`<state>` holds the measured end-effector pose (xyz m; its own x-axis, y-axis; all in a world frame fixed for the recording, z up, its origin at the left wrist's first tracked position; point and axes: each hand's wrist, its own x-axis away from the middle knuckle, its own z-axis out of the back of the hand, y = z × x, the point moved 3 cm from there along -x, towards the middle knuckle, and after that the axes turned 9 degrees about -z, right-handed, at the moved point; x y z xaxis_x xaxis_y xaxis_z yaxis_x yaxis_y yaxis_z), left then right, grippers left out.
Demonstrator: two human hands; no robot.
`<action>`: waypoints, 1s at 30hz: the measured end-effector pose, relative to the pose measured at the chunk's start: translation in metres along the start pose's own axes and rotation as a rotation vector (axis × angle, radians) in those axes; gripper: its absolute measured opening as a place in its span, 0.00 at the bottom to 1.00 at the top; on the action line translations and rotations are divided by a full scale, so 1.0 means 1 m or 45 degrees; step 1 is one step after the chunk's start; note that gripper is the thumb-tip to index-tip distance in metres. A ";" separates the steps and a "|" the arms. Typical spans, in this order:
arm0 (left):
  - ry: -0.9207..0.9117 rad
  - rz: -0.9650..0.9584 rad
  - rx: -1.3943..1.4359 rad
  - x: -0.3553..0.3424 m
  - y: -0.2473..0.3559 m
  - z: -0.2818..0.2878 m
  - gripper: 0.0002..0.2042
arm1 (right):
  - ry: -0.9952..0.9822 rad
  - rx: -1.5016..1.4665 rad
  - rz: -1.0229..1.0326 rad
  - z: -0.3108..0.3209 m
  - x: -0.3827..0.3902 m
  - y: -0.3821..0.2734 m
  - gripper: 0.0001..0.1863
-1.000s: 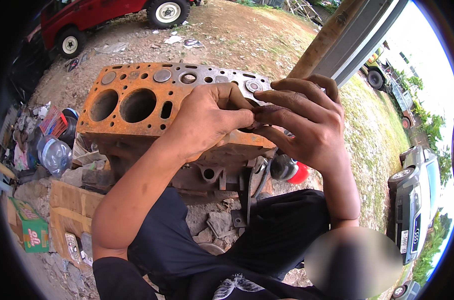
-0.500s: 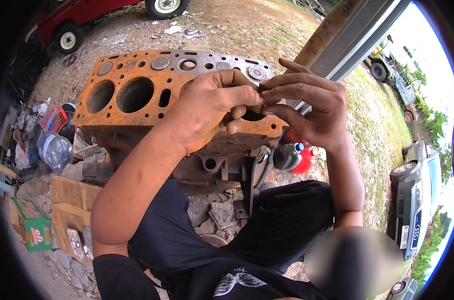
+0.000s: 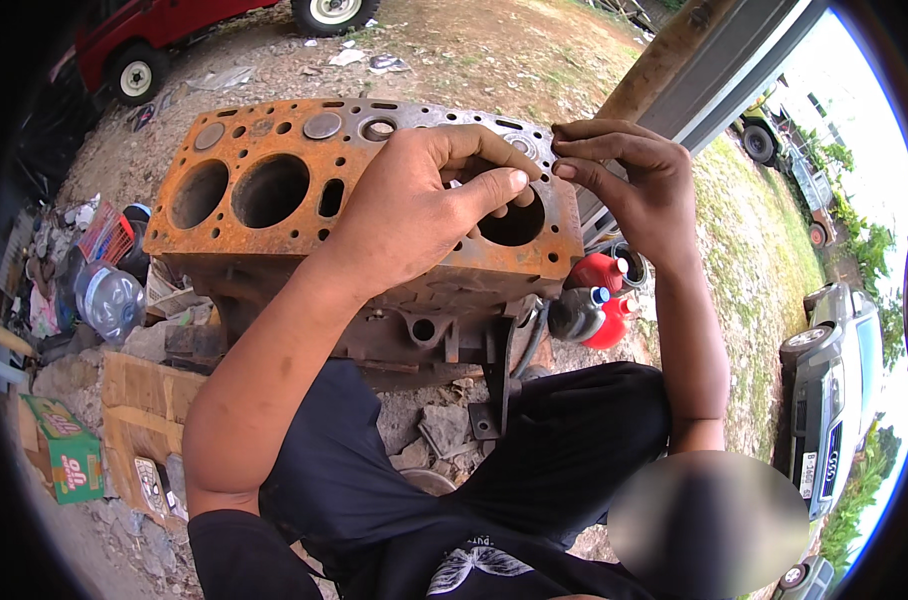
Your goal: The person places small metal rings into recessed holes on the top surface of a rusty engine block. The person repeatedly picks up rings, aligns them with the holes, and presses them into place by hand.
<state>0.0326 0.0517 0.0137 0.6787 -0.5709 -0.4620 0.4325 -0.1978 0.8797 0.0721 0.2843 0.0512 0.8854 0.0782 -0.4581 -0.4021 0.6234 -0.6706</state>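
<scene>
A rust-orange engine block (image 3: 264, 240) with large round cylinder bores (image 3: 271, 191) lies in front of me, its far right part bare grey metal. Over its right half, my left hand (image 3: 404, 205) is closed in a loose pinch, thumb tip close to the forefinger. Just beyond the block's right end, my right hand (image 3: 644, 175) brings thumb and fingertips together, pointing toward the left hand. Whatever sits in either pinch is too small to make out. Between the hands there is a narrow gap. The left hand covers the block's middle bores.
Red and dark bottles (image 3: 577, 313) stand beside the block's right end. A post (image 3: 664, 60) rises beyond the right hand. Cardboard (image 3: 144, 410), a green box (image 3: 69, 450) and a clear water jug (image 3: 111, 300) lie at left. Vehicles stand farther off.
My hands, together before, have come apart. The right hand has shifted slightly up, off the left fingers, and the block's rightmost bore now shows more.
</scene>
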 end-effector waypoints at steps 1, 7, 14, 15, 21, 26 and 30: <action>0.021 -0.030 -0.090 -0.001 -0.003 0.003 0.10 | 0.015 0.072 0.001 0.001 -0.004 0.005 0.07; 0.069 0.041 -0.337 -0.001 -0.016 0.006 0.10 | 0.023 0.362 -0.148 -0.006 -0.009 0.036 0.10; 0.018 0.021 -0.336 -0.001 -0.017 0.004 0.09 | 0.032 0.383 -0.283 -0.010 -0.014 0.040 0.11; 0.025 0.029 -0.336 0.000 -0.016 0.004 0.10 | 0.000 0.402 -0.283 -0.009 -0.015 0.041 0.11; 0.030 0.037 -0.378 -0.004 -0.012 0.005 0.09 | -0.056 0.554 -0.199 -0.008 -0.023 0.034 0.11; 0.106 -0.076 -0.375 -0.007 -0.020 0.010 0.10 | -0.008 0.642 -0.205 -0.015 -0.026 0.029 0.12; 0.116 -0.039 -0.374 -0.008 -0.025 0.016 0.09 | -0.026 0.711 -0.242 -0.015 -0.030 0.024 0.11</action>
<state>0.0070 0.0483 -0.0026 0.7074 -0.4919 -0.5076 0.5976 0.0327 0.8011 0.0320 0.2851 0.0403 0.9366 -0.0632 -0.3448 -0.0573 0.9428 -0.3285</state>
